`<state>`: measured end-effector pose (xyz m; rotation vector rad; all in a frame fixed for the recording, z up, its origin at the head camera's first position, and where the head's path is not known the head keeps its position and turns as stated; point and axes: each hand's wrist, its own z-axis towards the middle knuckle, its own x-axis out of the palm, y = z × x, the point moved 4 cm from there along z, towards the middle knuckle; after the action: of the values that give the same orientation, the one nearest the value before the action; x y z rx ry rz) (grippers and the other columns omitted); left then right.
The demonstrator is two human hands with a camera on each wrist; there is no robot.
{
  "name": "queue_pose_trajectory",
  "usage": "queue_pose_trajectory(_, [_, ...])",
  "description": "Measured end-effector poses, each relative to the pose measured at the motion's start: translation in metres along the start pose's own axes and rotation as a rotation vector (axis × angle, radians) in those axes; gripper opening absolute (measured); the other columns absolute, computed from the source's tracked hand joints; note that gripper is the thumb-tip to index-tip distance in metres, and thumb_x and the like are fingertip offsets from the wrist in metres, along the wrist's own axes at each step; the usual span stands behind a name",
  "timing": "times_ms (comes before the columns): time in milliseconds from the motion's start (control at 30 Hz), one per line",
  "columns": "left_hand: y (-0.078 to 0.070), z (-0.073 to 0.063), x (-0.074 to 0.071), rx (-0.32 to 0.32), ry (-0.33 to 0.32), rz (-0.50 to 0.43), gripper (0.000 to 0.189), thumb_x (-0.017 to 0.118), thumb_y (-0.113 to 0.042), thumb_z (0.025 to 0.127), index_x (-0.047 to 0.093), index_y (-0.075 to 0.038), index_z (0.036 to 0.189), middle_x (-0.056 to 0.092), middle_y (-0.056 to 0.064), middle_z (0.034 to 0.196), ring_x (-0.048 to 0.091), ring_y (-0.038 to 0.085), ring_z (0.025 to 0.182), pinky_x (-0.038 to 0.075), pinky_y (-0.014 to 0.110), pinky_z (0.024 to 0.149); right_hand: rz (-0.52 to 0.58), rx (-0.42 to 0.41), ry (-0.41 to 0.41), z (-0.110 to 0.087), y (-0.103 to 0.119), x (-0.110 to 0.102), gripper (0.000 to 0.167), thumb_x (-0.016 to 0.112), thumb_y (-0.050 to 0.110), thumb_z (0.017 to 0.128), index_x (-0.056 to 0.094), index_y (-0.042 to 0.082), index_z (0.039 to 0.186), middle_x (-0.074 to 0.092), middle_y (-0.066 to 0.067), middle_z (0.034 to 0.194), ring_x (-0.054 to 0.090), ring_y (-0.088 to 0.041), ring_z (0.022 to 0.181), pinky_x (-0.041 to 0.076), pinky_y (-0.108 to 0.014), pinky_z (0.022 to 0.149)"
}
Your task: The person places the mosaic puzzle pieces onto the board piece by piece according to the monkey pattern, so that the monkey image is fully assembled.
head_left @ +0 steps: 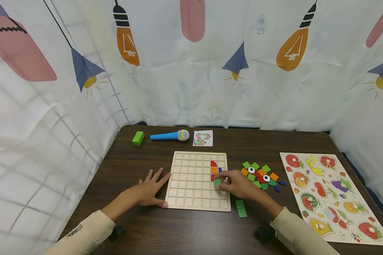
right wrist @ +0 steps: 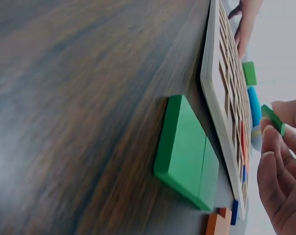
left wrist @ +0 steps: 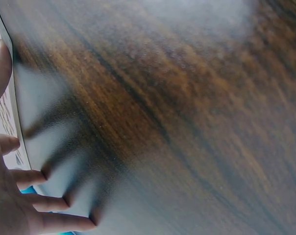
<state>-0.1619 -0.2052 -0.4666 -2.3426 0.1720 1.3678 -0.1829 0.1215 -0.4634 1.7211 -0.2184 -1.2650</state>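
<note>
A wooden grid board (head_left: 191, 180) lies flat on the dark table, with a red quarter-round piece (head_left: 214, 164), an orange square (head_left: 214, 170) and a red piece (head_left: 213, 177) set in cells near its right side. My right hand (head_left: 237, 182) pinches a green square tile (right wrist: 273, 120) between thumb and fingers, over the board's right part. Fingers spread, my left hand (head_left: 150, 191) rests at the board's left edge, its thumb at the lower corner. Two green tiles (right wrist: 187, 152) lie side by side just off the board's lower right corner.
Right of the board is a pile of colored pieces (head_left: 258, 175), some with eye patterns. A fruit puzzle board (head_left: 338, 198) covers the table's right side. Behind the grid board are a green block (head_left: 138, 138), a blue toy microphone (head_left: 166, 136) and a small pattern card (head_left: 203, 138).
</note>
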Motion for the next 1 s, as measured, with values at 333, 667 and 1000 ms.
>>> queue_pose_trajectory(333, [0.002, 0.002, 0.002, -0.004, 0.005, -0.004, 0.111, 0.073, -0.066, 0.079, 0.016, -0.020, 0.162, 0.006, 0.025, 0.167, 0.008, 0.062, 0.146, 0.027, 0.084, 0.097, -0.030, 0.091, 0.005, 0.021, 0.001, 0.007, 0.029, 0.076, 0.015, 0.089, 0.073, 0.011, 0.118, 0.062, 0.006, 0.087, 0.055, -0.010, 0.069, 0.046, -0.023, 0.059])
queue_pose_trajectory(667, [0.002, 0.002, 0.001, 0.003, 0.001, -0.002, 0.110, 0.072, -0.066, 0.080, 0.016, -0.020, 0.162, 0.007, 0.025, 0.167, 0.008, 0.061, 0.147, 0.027, 0.084, 0.096, -0.063, 0.113, 0.007, 0.044, 0.003, 0.017, 0.025, 0.078, 0.014, 0.087, 0.074, 0.010, 0.112, 0.058, 0.006, 0.073, 0.050, -0.009, 0.064, 0.040, -0.023, 0.058])
queue_pose_trajectory(1000, [0.002, 0.001, 0.002, 0.013, -0.007, -0.014, 0.110, 0.072, -0.065, 0.080, 0.016, -0.018, 0.162, 0.007, 0.025, 0.167, 0.008, 0.061, 0.147, 0.026, 0.085, 0.096, -0.112, 0.170, -0.051, 0.052, 0.002, 0.020, 0.026, 0.084, 0.019, 0.082, 0.076, 0.013, 0.107, 0.060, 0.009, 0.072, 0.052, -0.008, 0.064, 0.040, -0.025, 0.059])
